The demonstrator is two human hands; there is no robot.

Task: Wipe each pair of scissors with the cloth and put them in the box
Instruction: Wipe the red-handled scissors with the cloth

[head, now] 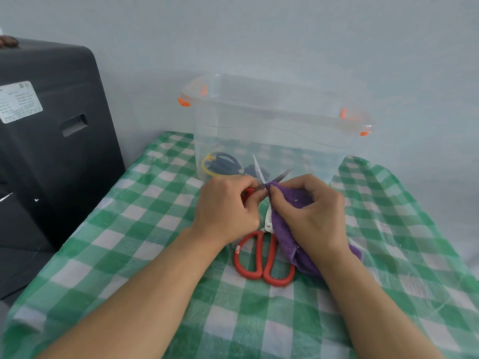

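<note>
Scissors (260, 174) between hands, cloth-wrapped

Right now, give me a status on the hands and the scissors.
Left hand grips small scissors, blades open. Right hand pinches cloth on one blade. Red scissors wait on table. Two pairs already in box. Nothing in the way.

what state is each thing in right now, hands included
small scissors: blades open, held in the air
purple cloth: bunched, wrapped on one blade
large red scissors: lying on the tablecloth, partly under the cloth
clear box: lidless, dark-handled scissors already inside
left hand: grips the small scissors' handle
right hand: pinches the cloth on the blade
</note>
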